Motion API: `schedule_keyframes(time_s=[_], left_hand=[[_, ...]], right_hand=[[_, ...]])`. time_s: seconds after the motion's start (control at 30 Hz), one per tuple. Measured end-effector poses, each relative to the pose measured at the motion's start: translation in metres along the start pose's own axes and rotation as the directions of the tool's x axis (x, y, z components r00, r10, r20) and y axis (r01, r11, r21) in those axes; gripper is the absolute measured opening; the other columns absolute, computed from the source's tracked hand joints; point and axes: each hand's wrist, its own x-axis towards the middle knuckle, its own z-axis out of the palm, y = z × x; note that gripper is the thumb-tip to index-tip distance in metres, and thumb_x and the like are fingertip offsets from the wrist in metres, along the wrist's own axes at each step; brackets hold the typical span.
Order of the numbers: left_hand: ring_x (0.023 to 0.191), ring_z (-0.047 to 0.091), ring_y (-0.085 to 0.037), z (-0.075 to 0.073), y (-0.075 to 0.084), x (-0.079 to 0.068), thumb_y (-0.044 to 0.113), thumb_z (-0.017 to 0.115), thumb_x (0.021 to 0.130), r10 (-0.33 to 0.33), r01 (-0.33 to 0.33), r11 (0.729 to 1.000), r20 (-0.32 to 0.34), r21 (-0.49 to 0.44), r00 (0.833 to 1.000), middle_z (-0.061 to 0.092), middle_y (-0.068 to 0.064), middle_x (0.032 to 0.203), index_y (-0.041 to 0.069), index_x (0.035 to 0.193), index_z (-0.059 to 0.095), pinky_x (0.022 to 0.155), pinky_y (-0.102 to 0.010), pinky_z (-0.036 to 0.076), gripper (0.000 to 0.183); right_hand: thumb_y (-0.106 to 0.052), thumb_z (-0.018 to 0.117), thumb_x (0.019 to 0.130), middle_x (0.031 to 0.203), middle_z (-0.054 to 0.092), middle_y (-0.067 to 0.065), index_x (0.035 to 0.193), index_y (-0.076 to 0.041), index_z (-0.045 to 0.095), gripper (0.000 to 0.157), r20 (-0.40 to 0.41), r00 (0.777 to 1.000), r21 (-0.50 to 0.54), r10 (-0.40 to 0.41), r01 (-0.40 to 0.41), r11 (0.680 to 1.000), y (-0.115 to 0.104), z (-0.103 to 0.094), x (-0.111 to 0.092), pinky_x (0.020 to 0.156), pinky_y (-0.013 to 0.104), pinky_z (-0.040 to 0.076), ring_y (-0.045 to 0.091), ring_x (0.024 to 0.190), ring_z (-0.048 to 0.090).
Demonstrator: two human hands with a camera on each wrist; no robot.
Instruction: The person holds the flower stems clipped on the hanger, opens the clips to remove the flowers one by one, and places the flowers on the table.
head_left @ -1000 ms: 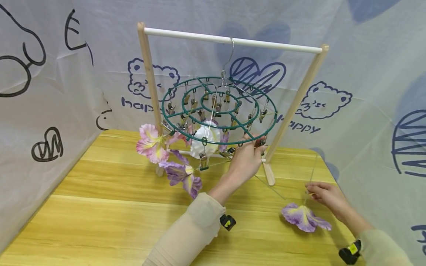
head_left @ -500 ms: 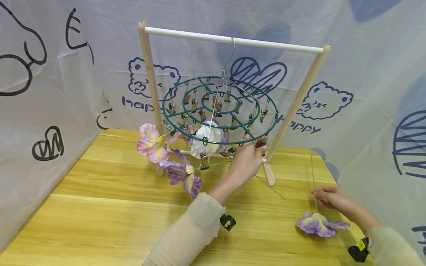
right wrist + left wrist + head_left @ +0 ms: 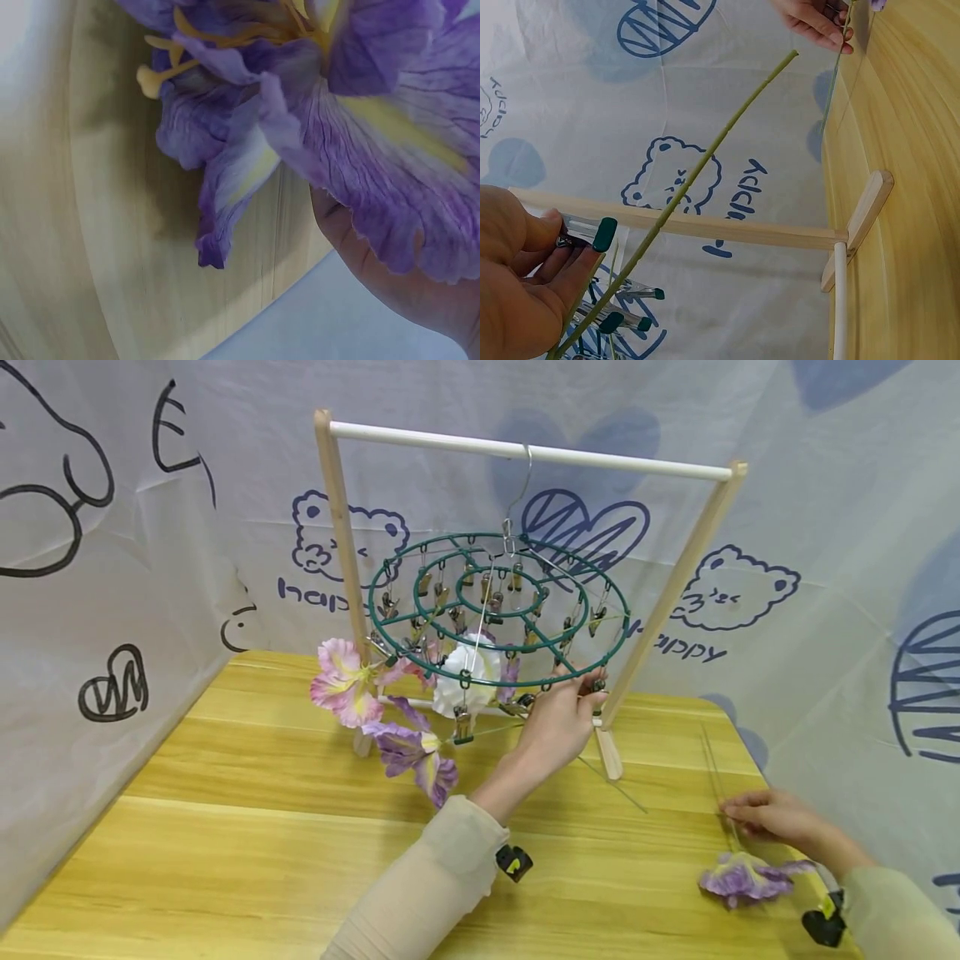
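My left hand (image 3: 557, 720) is at the front right of the green round clip hanger (image 3: 480, 681). In the left wrist view its thumb and fingers pinch a metal clip (image 3: 585, 227) with a green tip. A long green stem (image 3: 682, 187) slants past that hand. At the table's right side my right hand (image 3: 780, 820) pinches the thin stem of a purple artificial flower (image 3: 742, 878), whose bloom hangs downward. Its purple and yellow petals (image 3: 375, 172) fill much of the right wrist view and hide most of the fingers.
The hanger hooks over the white bar (image 3: 450, 442) of a wooden stand (image 3: 678, 585). Pink (image 3: 343, 683), white (image 3: 468, 677) and purple (image 3: 408, 750) flowers are at the hanger's left and middle, among dangling clips. Patterned cloth (image 3: 225, 443) surrounds the wooden table (image 3: 262, 877).
The right hand has moved right and nearer to me, carrying the purple flower along. The left hand stays at the clip.
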Motion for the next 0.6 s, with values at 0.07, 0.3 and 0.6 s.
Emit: schedule_keyframes(time_s=[0.07, 0.3, 0.6], left_hand=[[0.09, 0.062, -0.011, 0.0, 0.0, 0.0, 0.02, 0.056, 0.109, 0.003, -0.003, 1.0, 0.0, 0.001, 1.0, 0.067, -0.007, 0.129, 0.013, 0.144, 0.063, 0.062, -0.02, 0.05, 0.036], [0.092, 0.062, -0.011, 0.0, -0.001, 0.0, 0.021, 0.057, 0.109, 0.02, -0.021, 1.0, 0.005, 0.015, 1.0, 0.07, -0.006, 0.126, 0.013, 0.144, 0.062, 0.062, -0.019, 0.05, 0.036], [0.1, 0.064, -0.009, 0.0, -0.001, -0.001, 0.021, 0.058, 0.108, 0.043, -0.043, 0.999, 0.014, 0.015, 0.999, 0.072, -0.004, 0.122, 0.013, 0.142, 0.063, 0.078, -0.018, 0.054, 0.035]], right_hand=[[-0.018, 0.054, 0.11, 0.094, 0.068, 0.002, 0.134, 0.02, 0.055, 0.046, -0.005, 1.0, -0.01, 0.015, -0.015, 1.0, 0.003, -0.003, 0.001, 0.066, 0.028, 0.055, 0.01, 0.073, 0.057], [-0.018, 0.055, 0.109, 0.089, 0.07, 0.0, 0.125, 0.015, 0.065, 0.038, 0.004, 0.998, -0.023, 0.068, -0.067, 0.997, 0.01, -0.01, 0.003, 0.066, 0.027, 0.056, 0.01, 0.074, 0.061], [-0.014, 0.055, 0.108, 0.09, 0.07, 0.0, 0.12, 0.013, 0.066, 0.031, 0.024, 0.994, -0.013, 0.108, -0.108, 0.994, 0.015, -0.01, 0.008, 0.065, 0.026, 0.055, 0.01, 0.074, 0.061]])
